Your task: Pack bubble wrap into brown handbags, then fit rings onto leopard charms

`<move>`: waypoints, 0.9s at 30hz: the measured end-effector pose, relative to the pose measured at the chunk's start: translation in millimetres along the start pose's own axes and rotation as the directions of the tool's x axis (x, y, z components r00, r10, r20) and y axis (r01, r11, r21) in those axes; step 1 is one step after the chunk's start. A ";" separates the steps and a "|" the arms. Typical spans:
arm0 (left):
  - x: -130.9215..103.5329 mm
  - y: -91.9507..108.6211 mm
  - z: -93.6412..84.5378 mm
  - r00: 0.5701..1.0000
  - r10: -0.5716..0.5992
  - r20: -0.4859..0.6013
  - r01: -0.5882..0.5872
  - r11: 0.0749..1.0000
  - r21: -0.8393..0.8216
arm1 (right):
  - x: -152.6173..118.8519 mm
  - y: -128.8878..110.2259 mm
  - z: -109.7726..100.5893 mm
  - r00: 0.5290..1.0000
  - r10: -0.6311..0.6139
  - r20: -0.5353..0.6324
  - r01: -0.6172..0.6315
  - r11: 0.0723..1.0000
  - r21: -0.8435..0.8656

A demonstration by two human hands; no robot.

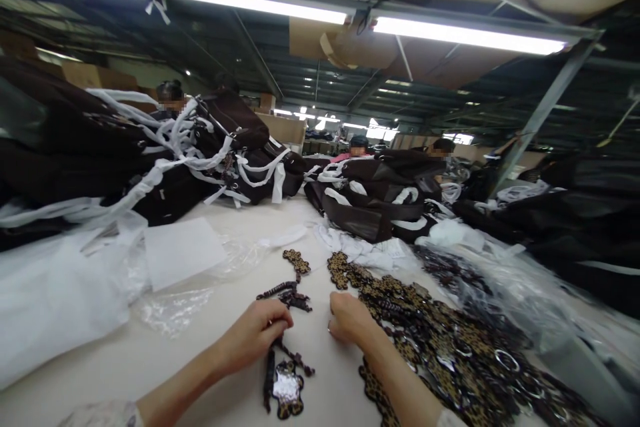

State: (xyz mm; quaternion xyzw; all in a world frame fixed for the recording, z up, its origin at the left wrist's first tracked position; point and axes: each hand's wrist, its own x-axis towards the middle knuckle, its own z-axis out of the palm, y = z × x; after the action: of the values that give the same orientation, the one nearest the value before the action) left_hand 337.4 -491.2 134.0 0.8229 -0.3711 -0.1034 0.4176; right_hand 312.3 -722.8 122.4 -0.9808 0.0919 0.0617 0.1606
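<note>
On the white table, my left hand (pixel 270 328) is closed in a pinch right above a leopard-print, bear-shaped bag charm (pixel 289 390) with dark straps. The straps run up to the fingertips, but what the fingers grip is hidden. A second leopard-print charm (pixel 297 260) lies farther off, with dark braided straps (pixel 285 295) just beyond the left hand. My right hand (pixel 349 320) is closed, its fingers curled under; any content is out of sight. Beside it, to the right, spreads a big pile of similar charms (pixel 425 320) with metal rings.
Dark bags (pixel 235 140) with white-wrapped handles are heaped along the far side, more bags (pixel 380 190) at centre. Clear plastic (pixel 505 300) lies right; white sheeting (pixel 60 300) and a white paper sheet (pixel 183 252) lie left. Several people work behind the heaps.
</note>
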 end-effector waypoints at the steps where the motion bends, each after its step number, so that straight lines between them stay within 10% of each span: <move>1: 0.0 1.9 4.0 1.000 -0.016 -0.004 0.015 0.999 -0.052 | -5.8 1.1 -1.2 1.000 -0.010 0.011 0.009 0.996 0.086; 11: 6.6 27.6 48.8 0.951 -0.206 0.230 0.308 0.679 -0.667 | -77.0 -4.0 10.4 0.993 -0.076 0.090 -0.036 0.532 0.846; 19: 4.5 43.8 49.1 0.923 -0.311 0.226 0.364 0.515 -0.776 | -93.9 -5.5 10.8 0.982 -0.117 -0.147 0.183 0.422 0.888; 27: 5.0 36.5 54.1 0.895 -0.331 0.300 0.420 0.393 -0.818 | -99.6 8.3 20.2 0.801 -0.366 -0.474 0.599 0.493 0.631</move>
State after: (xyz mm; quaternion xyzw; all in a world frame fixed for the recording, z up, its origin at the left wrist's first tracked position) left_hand 295.8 -541.4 128.5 0.5551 -0.0904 -0.4032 0.7219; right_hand 211.7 -707.9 115.9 -0.8040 -0.1508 -0.1684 0.5500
